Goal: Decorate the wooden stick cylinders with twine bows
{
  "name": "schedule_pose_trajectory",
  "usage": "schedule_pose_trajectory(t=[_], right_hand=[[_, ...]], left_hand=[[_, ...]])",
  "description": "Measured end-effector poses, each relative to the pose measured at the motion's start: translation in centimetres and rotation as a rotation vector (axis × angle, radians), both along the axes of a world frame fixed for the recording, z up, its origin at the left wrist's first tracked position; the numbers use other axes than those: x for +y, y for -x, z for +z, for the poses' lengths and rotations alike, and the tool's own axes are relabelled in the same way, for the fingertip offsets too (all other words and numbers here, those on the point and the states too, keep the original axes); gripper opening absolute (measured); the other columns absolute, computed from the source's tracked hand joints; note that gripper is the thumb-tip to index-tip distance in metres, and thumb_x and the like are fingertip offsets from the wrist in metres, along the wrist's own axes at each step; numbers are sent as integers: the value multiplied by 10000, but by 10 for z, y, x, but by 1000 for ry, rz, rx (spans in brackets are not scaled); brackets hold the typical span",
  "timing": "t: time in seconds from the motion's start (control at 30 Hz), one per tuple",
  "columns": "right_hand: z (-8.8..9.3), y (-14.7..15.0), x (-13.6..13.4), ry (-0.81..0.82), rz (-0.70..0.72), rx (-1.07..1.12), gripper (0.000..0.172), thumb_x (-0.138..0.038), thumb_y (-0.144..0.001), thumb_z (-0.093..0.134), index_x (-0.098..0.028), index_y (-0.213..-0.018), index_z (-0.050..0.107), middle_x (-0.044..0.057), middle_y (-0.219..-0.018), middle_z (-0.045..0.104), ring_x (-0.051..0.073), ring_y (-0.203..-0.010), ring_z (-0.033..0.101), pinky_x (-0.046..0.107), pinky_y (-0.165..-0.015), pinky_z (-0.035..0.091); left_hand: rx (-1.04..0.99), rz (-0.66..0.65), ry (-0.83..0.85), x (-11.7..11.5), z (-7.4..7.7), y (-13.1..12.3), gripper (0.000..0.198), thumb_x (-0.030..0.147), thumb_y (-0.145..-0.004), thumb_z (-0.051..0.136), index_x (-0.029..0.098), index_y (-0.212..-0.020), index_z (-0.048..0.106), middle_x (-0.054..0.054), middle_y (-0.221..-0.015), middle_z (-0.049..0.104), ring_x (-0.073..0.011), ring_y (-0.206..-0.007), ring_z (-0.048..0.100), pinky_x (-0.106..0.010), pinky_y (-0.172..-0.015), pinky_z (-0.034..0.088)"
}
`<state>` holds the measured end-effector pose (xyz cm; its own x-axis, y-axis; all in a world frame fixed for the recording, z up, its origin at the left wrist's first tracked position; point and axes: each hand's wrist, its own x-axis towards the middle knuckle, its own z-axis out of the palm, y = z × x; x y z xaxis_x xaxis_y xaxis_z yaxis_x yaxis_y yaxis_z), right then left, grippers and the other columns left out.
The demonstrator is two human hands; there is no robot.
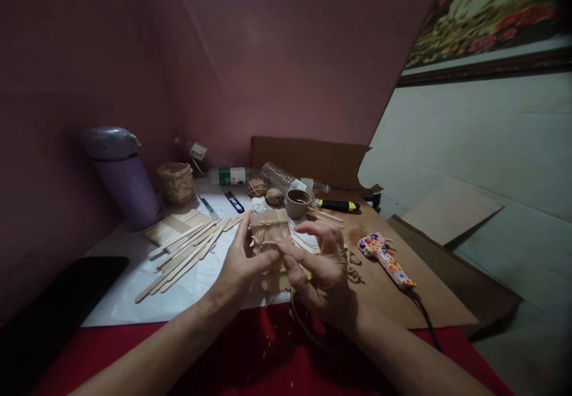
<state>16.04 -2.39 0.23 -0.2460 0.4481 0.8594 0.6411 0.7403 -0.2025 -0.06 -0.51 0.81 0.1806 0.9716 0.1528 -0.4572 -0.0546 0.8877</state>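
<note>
My left hand (236, 272) is closed around the left side of a small craft piece (269, 222) that looks built of wooden sticks. Thin ridges and loose strands run across its face. At its right side is my right hand (325, 274), thumb and index finger pinched together at the surface, the other fingers bent. What lies in that pinch, if anything, is too small to make out. Beneath both hands, more pale wooden pieces with scalloped ends (273, 281) partly show.
Popsicle sticks (190, 253) fan out on white paper at left, near a twine-covered pot (176, 183) and purple tumbler (123, 181). Behind are a craft knife (207, 206), small cup (298, 203), twine balls (274, 196) and plastic bottles (232, 176). A corded flowered glue gun (388, 260) lies right.
</note>
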Motion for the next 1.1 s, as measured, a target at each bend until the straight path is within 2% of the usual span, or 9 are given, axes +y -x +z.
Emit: schedule_pose_trajectory(t=[0.27, 0.37, 0.43, 0.53, 0.67, 0.77, 0.83, 0.93, 1.1], right_hand=[[3, 3, 0, 39, 6, -13, 395, -164, -838, 580, -319, -1196, 642, 64, -1225, 497, 275, -1132, 454, 498, -959, 406], [2, 3, -1, 106, 28, 172, 307, -141, -878, 481, -259, -1125, 618, 72, -1165, 518, 250, -1112, 483, 470, -959, 400], [0, 3, 0, 151, 60, 325, 213, -146, -897, 421, -234, -959, 604, 61, -1056, 541, 229, -1036, 516, 433, -919, 411], [-2, 5, 4, 343, 116, 498, 214, -210, -925, 383, -223, -792, 549, 31, -866, 561, 198, -863, 538, 357, -799, 428], [-7, 10, 12, 642, 129, 674, 304, -412, -943, 419, -210, -757, 550, 7, -713, 551, 169, -689, 508, 300, -663, 419], [-10, 13, 16, 756, 149, 757, 487, -684, -804, 553, -200, -860, 568, 27, -799, 594, 181, -738, 555, 302, -670, 453], [-11, 17, 15, 843, 284, 760, 677, -778, -664, 627, -193, -999, 567, 74, -959, 637, 220, -882, 609, 328, -752, 493], [-9, 23, 10, 953, 486, 739, 766, -667, -638, 747, -201, -1194, 500, 118, -1175, 627, 250, -1037, 629, 367, -865, 508], [-4, 29, 6, 1004, 458, 819, 616, -457, -705, 783, -197, -1182, 493, 100, -1131, 670, 244, -994, 669, 389, -871, 527]], left_hand=[[35, 19, -13, -2, 5, -1, 704, 220, -585, 820, 193, -1233, 545, -116, -1225, 606, -269, -991, 624, -314, -748, 514], [6, 5, 13, -3, 9, 0, 658, 194, -606, 783, 191, -1217, 540, -100, -1115, 644, -266, -935, 638, -334, -728, 528], [-44, -28, 71, -3, 12, 1, 625, 180, -622, 742, 185, -1211, 532, -92, -1040, 660, -272, -914, 647, -362, -725, 542], [-146, -75, 155, -3, 17, 4, 633, 156, -615, 703, 184, -1219, 515, -83, -1004, 675, -279, -937, 659, -396, -772, 554], [-212, -121, 148, -2, 19, 7, 632, 147, -637, 668, 194, -1243, 498, -78, -1015, 686, -275, -940, 673, -405, -796, 558], [-185, -106, 105, -1, 16, 8, 627, 139, -652, 672, 200, -1251, 499, -76, -1021, 684, -256, -919, 672, -377, -776, 554], [-144, -46, 56, 1, 13, 7, 607, 139, -649, 705, 191, -1225, 518, -75, -1009, 679, -240, -897, 667, -347, -765, 544], [-98, 38, -22, 4, 8, 5, 642, 165, -640, 776, 194, -1227, 519, -79, -1044, 661, -233, -920, 653, -328, -780, 528], [-65, 87, -26, 7, 4, 2, 792, 201, -618, 833, 222, -1320, 466, -105, -1194, 610, -263, -1080, 604, -345, -878, 496]])
